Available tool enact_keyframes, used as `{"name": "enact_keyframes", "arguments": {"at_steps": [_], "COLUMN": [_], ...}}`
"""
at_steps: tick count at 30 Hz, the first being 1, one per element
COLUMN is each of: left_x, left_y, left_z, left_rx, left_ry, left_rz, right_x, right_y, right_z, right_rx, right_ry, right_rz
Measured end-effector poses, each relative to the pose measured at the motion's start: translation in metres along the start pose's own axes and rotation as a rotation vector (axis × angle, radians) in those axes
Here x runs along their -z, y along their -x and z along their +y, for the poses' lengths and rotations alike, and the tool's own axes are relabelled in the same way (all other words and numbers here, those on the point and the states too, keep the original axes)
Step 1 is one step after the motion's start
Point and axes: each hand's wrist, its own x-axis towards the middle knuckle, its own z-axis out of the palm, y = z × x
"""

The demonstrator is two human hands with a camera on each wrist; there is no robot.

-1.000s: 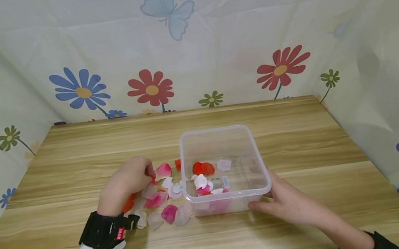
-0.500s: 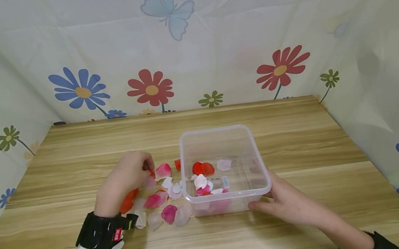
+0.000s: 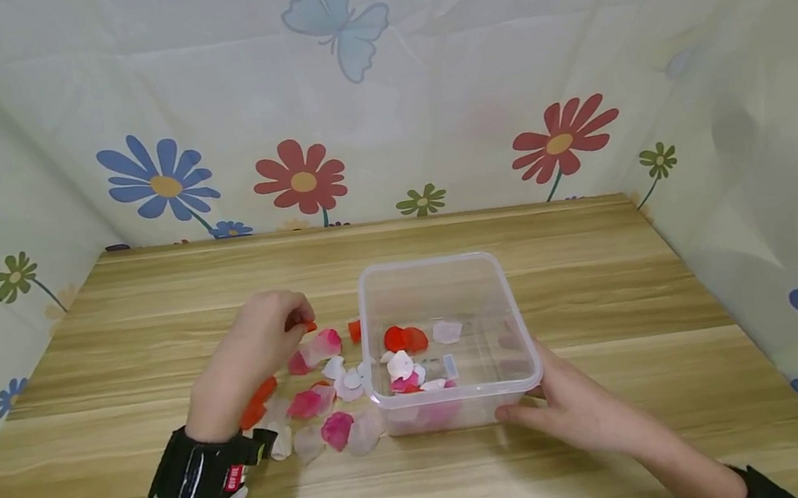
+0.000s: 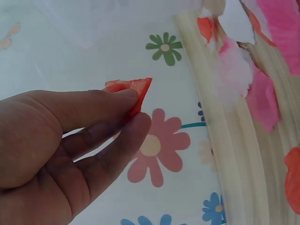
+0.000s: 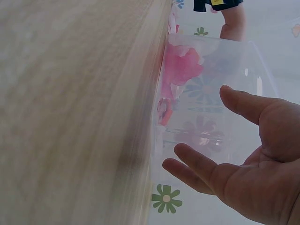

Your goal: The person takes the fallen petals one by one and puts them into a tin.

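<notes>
With thumb and fingertips my left hand (image 3: 249, 353) pinches a red artificial flower petal (image 4: 140, 89), raised slightly above the table to the left of the box. Pink, white and red loose petals (image 3: 337, 430) lie below and beside that hand. A clear plastic box (image 3: 456, 394) stands upright, its top uncovered, with several red, white and pink petals (image 3: 401, 364) inside, mostly at its left. At the box's near right corner rests my right hand (image 3: 574, 403), its thumb at the front and its straight, spread fingers along the right side, partly hidden by the wall.
The wood-grain table (image 3: 599, 273) is bordered by a flower-printed cloth (image 3: 417, 95) at the back and both sides. An orange-red petal (image 3: 355, 331) lies close against the box's left wall. A black band (image 3: 197, 469) wraps the left wrist.
My left hand has lifted a red petal from the pile and moved slightly up and away, uncovering pink petals beneath. The right hand and box stay in place.
</notes>
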Motion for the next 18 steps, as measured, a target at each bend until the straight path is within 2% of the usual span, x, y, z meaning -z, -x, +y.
{"name": "enact_keyframes", "arguments": {"at_steps": [18], "left_x": [0.009], "left_y": [0.009], "left_z": [0.026], "left_rx": [-0.12], "left_ry": [-0.022], "left_rz": [0.155], "right_x": [0.0], "right_y": [0.001], "right_z": [-0.001], "right_rx": [0.001], "right_ry": [0.009], "right_rz": [-0.004]}}
